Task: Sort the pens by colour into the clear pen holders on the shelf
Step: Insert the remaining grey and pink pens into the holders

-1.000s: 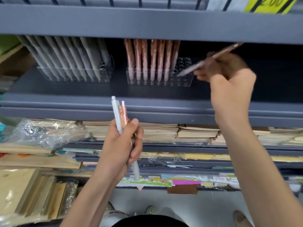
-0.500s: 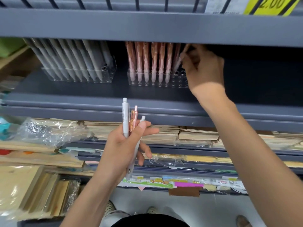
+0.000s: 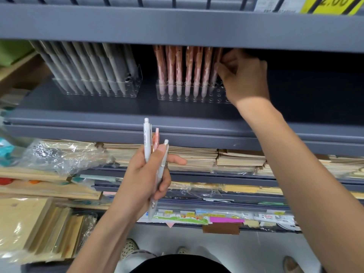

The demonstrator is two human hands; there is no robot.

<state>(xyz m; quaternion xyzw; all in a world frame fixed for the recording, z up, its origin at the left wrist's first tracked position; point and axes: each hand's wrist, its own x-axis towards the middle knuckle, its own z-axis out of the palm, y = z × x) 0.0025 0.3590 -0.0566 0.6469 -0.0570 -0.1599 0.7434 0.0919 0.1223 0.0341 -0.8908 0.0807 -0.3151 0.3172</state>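
Pink pen going into the right-hand holder on the grey shelf (image 3: pixel 122 115).

Right hand (image 3: pixel 244 79) at 1 o'clock, fingers (image 3: pixel 221 68) pinching a pink pen (image 3: pixel 216 65) at the right end of the pink row (image 3: pixel 181 71) in the clear holder (image 3: pixel 194 95). Left hand (image 3: pixel 146 178) at 6 o'clock, fingers wrapped around a white pen (image 3: pixel 147 139), a pink pen (image 3: pixel 156 137) and a grey pen (image 3: pixel 162 168), held upright. Grey pens (image 3: pixel 88 69) at 11 o'clock, leaning in the other clear holder (image 3: pixel 102 89).
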